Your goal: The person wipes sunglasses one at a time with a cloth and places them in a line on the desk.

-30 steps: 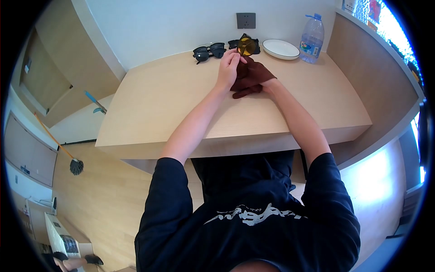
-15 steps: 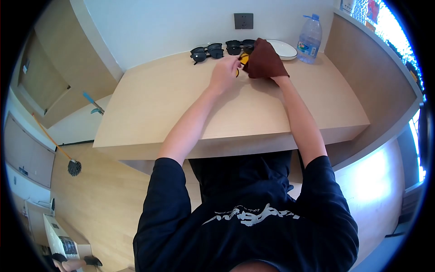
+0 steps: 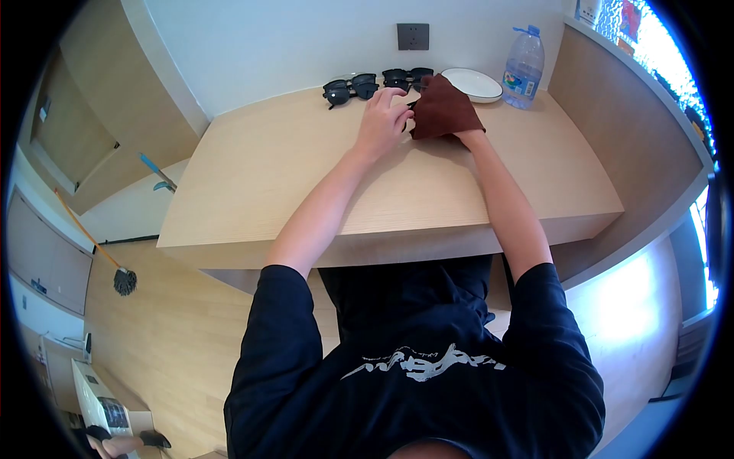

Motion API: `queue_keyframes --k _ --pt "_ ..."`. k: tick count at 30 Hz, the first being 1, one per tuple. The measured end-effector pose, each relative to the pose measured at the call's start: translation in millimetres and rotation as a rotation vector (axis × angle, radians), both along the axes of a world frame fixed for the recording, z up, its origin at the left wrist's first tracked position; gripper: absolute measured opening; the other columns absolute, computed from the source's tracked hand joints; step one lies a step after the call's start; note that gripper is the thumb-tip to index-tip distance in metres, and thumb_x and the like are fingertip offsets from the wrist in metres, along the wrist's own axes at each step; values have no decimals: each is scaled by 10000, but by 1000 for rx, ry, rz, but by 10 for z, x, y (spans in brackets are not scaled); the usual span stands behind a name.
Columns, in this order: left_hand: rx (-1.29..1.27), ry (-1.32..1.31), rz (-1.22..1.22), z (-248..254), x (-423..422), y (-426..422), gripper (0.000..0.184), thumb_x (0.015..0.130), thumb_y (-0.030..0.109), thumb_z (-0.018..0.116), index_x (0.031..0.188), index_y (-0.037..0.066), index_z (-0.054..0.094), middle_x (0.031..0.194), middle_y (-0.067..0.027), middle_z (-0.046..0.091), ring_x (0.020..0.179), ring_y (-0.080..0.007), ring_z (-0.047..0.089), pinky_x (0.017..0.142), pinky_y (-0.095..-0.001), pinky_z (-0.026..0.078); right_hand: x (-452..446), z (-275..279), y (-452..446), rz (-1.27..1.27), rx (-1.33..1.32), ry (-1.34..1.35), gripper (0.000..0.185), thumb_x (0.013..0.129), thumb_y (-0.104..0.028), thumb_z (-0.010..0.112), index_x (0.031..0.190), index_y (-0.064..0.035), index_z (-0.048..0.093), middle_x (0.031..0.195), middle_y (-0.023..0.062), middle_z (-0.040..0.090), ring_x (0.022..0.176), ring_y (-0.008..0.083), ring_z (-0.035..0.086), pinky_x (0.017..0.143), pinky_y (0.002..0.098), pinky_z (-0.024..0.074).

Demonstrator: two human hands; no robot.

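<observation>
A brown cloth covers most of my right hand, whose fingers are closed inside it and hidden. From the cloth's left edge pokes a small dark part of a pair of glasses; the lenses are out of sight. My left hand pinches that part between thumb and fingers, with the index finger bent and raised. Just behind lie two pairs of dark sunglasses, one pair beyond my left hand and another pair partly behind the cloth.
The wooden desk meets a wall with a dark socket. At its back right are a white plate and a plastic water bottle. A side panel bounds the right. A mop stands left on the floor.
The yellow lens that showed between my hands has gone from view behind the cloth and fingers. My left index finger has lifted, and the cloth's top has dropped slightly.
</observation>
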State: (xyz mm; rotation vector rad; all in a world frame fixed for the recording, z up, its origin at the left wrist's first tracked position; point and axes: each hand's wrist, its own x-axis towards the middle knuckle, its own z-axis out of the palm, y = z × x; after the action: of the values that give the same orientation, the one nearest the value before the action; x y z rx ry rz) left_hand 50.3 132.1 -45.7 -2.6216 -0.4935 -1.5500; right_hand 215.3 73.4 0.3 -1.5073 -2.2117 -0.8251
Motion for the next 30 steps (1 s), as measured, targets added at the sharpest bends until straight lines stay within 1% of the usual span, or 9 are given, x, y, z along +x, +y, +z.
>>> queue_keyframes --k 8,11,16,18,20,23,27,29,30 --pt "116 -49 93 -14 43 10 93 811 121 673 801 29 669 1115 -94 569 1095 -290 506 904 -391 423 62 -41 18 55 -16 107 349 649 -391 686 855 -109 696 1016 69 629 1020 247 537 813 351 505" --pt "72 -44 85 -20 16 25 156 805 147 694 894 26 651 1116 -110 567 1085 -305 513 907 -395 422 24 -14 -7 -22 -23 78 361 631 -408 699 833 -109 693 1012 48 639 1032 242 536 829 350 502" --pt "-140 -118 125 -19 23 21 572 725 241 782 1189 29 521 1129 -131 565 1072 -318 527 919 -395 424 112 8 -49 -68 -37 456 388 582 -428 730 758 -85 682 968 85 646 1001 263 560 826 354 496" --pt "-157 -84 140 -15 -14 13 579 718 245 787 1186 31 524 1125 -126 569 1063 -309 534 917 -393 425 152 14 -54 -56 -101 624 403 565 -430 741 745 -75 678 944 106 646 988 274 567 823 357 493" --pt "-172 -47 151 -17 -20 27 585 710 249 792 1184 33 527 1122 -120 574 1055 -300 541 915 -392 427 97 131 -206 -221 -329 603 356 801 -202 677 1125 -80 593 1031 6 593 901 98 553 803 253 453" --pt "-124 -58 153 -12 -5 20 573 709 237 787 1183 39 531 1106 -111 584 1044 -289 549 895 -384 433 180 8 -135 -130 -326 759 358 797 -210 688 1111 -65 595 1050 16 596 911 104 559 810 269 454" --pt "-64 -36 174 -41 -6 39 541 694 223 789 1158 61 563 1066 -98 614 1018 -276 569 865 -370 440 214 -5 -89 -151 -359 672 371 803 -240 691 1104 -43 598 1055 27 606 927 116 562 814 275 452" --pt "-43 -36 178 -51 8 40 526 690 221 789 1146 70 576 1051 -94 627 999 -274 581 856 -369 443 435 -244 148 -90 -278 1200 399 799 -272 697 1115 -50 599 1048 45 630 920 131 577 806 290 461" --pt "-76 -30 180 -47 13 31 516 688 225 790 1137 77 583 1040 -89 637 978 -270 592 856 -371 445 610 -345 260 -90 -278 1201 399 799 -272 697 1115 -50 599 1048 45 630 920 131 577 806 290 461"
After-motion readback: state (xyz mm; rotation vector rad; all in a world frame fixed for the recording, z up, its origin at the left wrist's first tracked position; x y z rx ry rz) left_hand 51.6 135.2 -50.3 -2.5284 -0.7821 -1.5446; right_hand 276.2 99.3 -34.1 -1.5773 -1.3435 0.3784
